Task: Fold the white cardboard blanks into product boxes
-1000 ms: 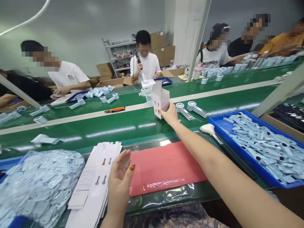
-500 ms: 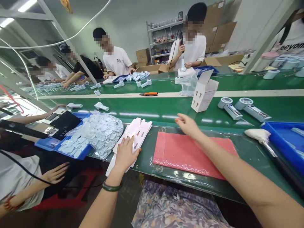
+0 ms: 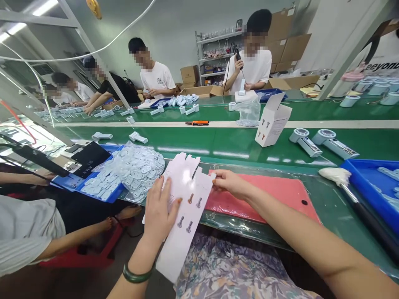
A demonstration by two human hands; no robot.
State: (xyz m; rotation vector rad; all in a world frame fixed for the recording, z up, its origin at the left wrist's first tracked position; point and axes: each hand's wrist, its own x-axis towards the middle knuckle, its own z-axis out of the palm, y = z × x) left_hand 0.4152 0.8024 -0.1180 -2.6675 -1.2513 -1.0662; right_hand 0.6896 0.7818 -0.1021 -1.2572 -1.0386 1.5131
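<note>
A flat white unfolded carton printed with small figures is lifted off the stack of flat cartons. My left hand lies on its left side with the thumb on top, gripping it. My right hand pinches its upper right corner, above the red mat. A folded white box stands open-topped on the green conveyor belt, beyond both hands.
A bag of pale blue parts lies in a blue tray at left. Two grey devices rest on the belt at right, beside a brush and another blue tray. A neighbour's arm reaches in at lower left. Other workers sit across the belt.
My right hand left the standing box, drew back over the red mat and took the corner of a flat carton. My left hand picked that carton off the stack and pulled it toward me.
</note>
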